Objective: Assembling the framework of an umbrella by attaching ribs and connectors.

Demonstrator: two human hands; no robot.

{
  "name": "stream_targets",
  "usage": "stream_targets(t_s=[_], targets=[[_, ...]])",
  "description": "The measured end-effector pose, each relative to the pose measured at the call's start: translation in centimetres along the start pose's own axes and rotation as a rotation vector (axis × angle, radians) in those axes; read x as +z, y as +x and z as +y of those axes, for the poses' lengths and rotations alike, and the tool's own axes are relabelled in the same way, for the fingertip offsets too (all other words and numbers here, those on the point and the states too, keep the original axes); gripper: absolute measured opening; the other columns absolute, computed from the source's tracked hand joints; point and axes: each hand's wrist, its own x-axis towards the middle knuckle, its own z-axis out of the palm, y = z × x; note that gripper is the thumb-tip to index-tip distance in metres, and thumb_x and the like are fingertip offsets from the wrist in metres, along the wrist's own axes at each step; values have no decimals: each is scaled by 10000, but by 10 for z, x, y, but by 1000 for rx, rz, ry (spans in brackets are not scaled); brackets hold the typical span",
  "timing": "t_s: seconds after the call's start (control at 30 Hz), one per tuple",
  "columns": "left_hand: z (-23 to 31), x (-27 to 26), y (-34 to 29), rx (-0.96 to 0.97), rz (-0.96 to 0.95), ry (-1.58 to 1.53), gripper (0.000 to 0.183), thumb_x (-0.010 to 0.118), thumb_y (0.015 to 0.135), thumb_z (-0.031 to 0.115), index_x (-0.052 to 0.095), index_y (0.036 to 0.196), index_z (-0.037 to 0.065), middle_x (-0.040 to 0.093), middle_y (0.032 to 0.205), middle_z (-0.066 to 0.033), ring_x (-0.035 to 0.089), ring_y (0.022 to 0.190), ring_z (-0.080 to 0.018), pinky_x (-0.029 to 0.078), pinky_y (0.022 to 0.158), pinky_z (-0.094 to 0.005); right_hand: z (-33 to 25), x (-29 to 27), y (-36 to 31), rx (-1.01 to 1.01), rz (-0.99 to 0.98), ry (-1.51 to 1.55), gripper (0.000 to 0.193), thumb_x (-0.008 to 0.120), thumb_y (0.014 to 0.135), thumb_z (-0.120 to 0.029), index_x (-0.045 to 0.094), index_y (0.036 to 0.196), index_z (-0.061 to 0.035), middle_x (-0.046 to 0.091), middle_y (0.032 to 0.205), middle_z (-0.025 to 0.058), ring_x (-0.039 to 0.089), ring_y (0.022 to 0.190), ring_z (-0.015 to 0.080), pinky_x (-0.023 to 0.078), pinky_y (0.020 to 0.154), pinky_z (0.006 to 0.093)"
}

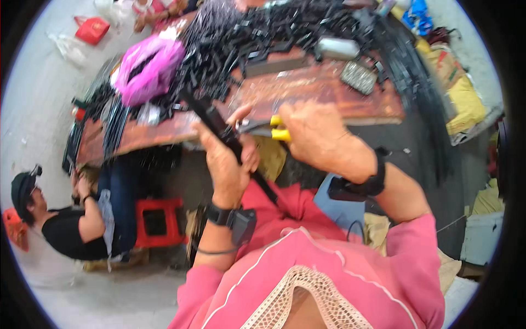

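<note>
My left hand (224, 167) is closed around a long, thin black rod (267, 189) with a thicker block-like black piece (215, 118) toward its upper end. The rod slants from the table's edge down toward my lap. In my right hand (323, 134) is a pair of pliers (280, 135) with yellow handles, gripped from the right. The pliers' jaws point left toward the black piece, close to my left fingertips. Motion blur hides whether the jaws touch it.
A reddish-brown table (298, 90) carries a heap of black parts (285, 27), a pink plastic bag (147, 68), a grey bar (275, 64) and a small speckled block (359, 77). Long black strips (413, 82) overhang its right side. Another person (82, 219) sits left, near a red stool (159, 222).
</note>
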Motion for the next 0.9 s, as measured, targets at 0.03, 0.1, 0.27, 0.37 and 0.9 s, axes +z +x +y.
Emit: stream_targets(t_s=[0.03, 0.1, 0.27, 0.37, 0.9], targets=[[-3, -10, 4, 9, 22, 6, 970, 162, 872, 800, 507, 1315, 9, 320, 457, 4, 296, 359, -123, 275, 367, -270, 8, 12, 0, 4, -39, 88, 352, 724, 780, -335, 572, 906, -45, 659, 757, 169, 655, 713, 363, 509, 641, 464], [-1, -8, 19, 122, 47, -66, 988, 168, 848, 820, 492, 1332, 21, 330, 460, 8, 288, 355, -113, 286, 364, -258, 57, 0, 16, 14, 15, 69, 375, 721, 781, -361, 593, 896, -28, 656, 733, 176, 659, 717, 360, 508, 639, 469], [16, -53, 10, 181, 41, -131, 911, 273, 831, 808, 518, 1323, 82, 355, 465, 11, 301, 328, -106, 308, 334, -255, 123, 27, 19, 433, -101, -9, 444, 722, 748, -467, 692, 822, -30, 689, 825, 200, 681, 802, 358, 530, 692, 456], [21, -75, 6, 284, 24, -162, 719, 390, 918, 665, 527, 1310, 78, 342, 485, 23, 311, 331, -92, 313, 333, -253, 123, 39, 31, 429, -49, -21, 376, 745, 728, -391, 723, 815, -25, 702, 846, 187, 695, 811, 327, 540, 692, 432], [230, -155, -34, 510, -189, -50, 437, 415, 1039, 330, 485, 1345, 26, 290, 543, 30, 242, 400, -73, 280, 364, -245, 30, 177, -139, -161, -927, 837, 274, 616, 806, -300, 696, 966, -92, 685, 851, 179, 656, 823, 329, 507, 697, 423]])
